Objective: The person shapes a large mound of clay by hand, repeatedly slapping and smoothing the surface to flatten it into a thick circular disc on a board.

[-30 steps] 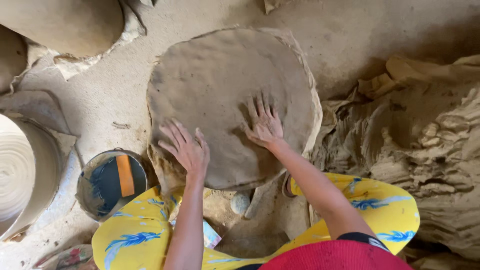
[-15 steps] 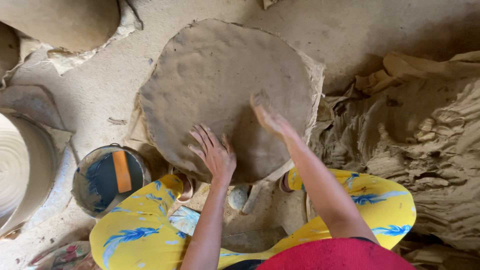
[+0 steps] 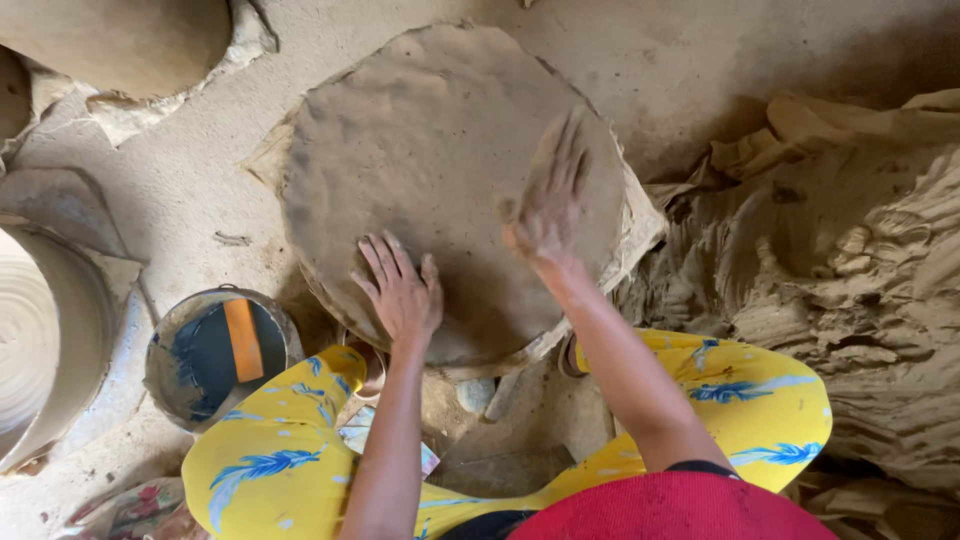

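Note:
A wide, flat round slab of brown clay (image 3: 430, 160) lies on a support in front of me, its surface dimpled with finger marks. My left hand (image 3: 400, 290) rests flat on the slab's near edge, fingers spread. My right hand (image 3: 550, 205) is blurred with motion over the slab's right side, fingers apart and smeared with clay. Neither hand holds anything. My knees in yellow cloth with blue leaf print (image 3: 270, 460) frame the slab's near side.
A small metal bucket (image 3: 215, 355) with dark water and an orange piece stands at the lower left. A large heap of raw clay (image 3: 850, 300) fills the right. A pale ribbed vessel (image 3: 40, 340) sits at the far left, another clay mound (image 3: 110, 40) at top left.
My left hand slid right along the slab's near edge. My right hand lifted from the slab's middle and swung toward its right side.

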